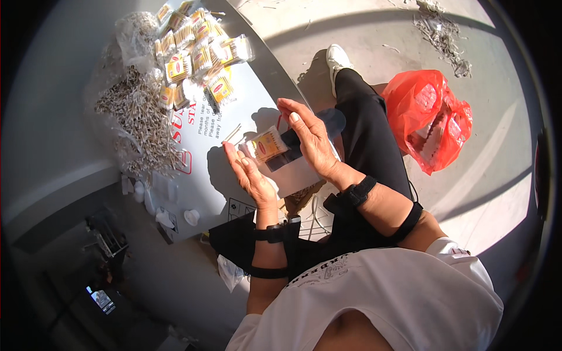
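Beyond my wearer's white shirt (380,295), the left hand (256,182) and right hand (316,145), fingers extended unclenched, flank a swab packet (267,145), seemingly squaring it; I'd judge even palm pressure is needed next.

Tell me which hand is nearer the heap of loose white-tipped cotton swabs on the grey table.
Left. The left hand is to the right of the heap; the right hand is farther right, beyond the clear plastic swab packet with a yellow label.

Two hands (252,180) (316,146), one packet between (267,145) — one red bag (415,102)
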The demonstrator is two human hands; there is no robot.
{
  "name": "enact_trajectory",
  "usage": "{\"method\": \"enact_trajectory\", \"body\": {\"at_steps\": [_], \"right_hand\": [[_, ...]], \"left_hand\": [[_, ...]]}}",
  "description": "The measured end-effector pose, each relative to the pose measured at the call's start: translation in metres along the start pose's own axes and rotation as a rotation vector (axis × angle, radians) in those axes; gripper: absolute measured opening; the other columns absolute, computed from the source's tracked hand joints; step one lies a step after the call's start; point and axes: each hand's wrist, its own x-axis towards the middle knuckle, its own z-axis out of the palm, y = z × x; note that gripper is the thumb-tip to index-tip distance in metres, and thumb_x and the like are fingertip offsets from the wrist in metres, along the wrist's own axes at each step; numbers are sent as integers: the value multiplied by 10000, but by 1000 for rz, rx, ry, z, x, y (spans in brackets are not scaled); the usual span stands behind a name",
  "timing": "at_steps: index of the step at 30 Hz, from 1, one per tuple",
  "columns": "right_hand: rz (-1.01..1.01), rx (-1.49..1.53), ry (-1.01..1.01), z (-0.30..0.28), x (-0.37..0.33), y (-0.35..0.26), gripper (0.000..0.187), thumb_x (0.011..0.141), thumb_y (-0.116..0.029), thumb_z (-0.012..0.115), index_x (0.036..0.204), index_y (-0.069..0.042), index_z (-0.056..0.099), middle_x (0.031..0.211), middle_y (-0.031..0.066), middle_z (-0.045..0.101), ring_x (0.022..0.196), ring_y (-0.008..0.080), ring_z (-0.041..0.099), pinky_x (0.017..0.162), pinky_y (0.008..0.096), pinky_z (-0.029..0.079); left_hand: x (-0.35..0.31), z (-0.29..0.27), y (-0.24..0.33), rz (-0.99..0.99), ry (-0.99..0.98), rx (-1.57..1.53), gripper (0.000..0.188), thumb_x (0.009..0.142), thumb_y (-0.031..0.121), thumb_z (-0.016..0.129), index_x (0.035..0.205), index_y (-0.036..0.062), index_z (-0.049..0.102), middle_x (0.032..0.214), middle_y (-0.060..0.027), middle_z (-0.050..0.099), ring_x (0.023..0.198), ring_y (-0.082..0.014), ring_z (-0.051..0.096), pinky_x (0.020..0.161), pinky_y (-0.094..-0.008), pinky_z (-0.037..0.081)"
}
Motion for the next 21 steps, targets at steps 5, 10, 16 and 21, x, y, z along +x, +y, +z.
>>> {"method": "enact_trajectory", "body": {"at_steps": [5, 10, 16, 21], "right_hand": [[-34, -55, -24, 10, -3, 22, 474, 1033, -265, 440, 1429, -7, 402, 1465, 118, 411, 1378, 202, 352, 1135, 309, 251], [-101, -218, -60, 13, -6, 17, 464, 1025, -254, 449, 1425, -21, 412, 1478, 137, 396, 1397, 233, 328, 1136, 323, 247], [-16, -123, 163, -2, 20, 9, 331, 1024, -236, 497, 1191, 32, 596, 1127, 68, 628, 1071, 135, 558, 948, 260, 432], [17, 13, 249, -4, 36, 9, 280, 996, -219, 538, 938, 35, 640, 789, 66, 651, 726, 129, 624, 677, 263, 509]], "left_hand": [[11, 9, -7, -67, 48, -258, 647, 1036, 398, 353, 1493, -31, 192, 1563, -187, 203, 1458, -293, 175, 1186, -425, 135], [8, 7, 1, -59, -46, -112, 649, 987, 301, 502, 1496, 0, 234, 1559, -178, 234, 1445, -277, 218, 1176, -415, 164], [40, -9, 31, 224, -497, 976, 734, 604, -3, 748, 1300, 51, 521, 1167, -142, 558, 1114, -352, 480, 982, -440, 403], [66, -14, 39, 19, -683, 980, 460, 622, 47, 770, 1062, 23, 637, 969, -119, 614, 961, -301, 553, 873, -399, 453]]}}
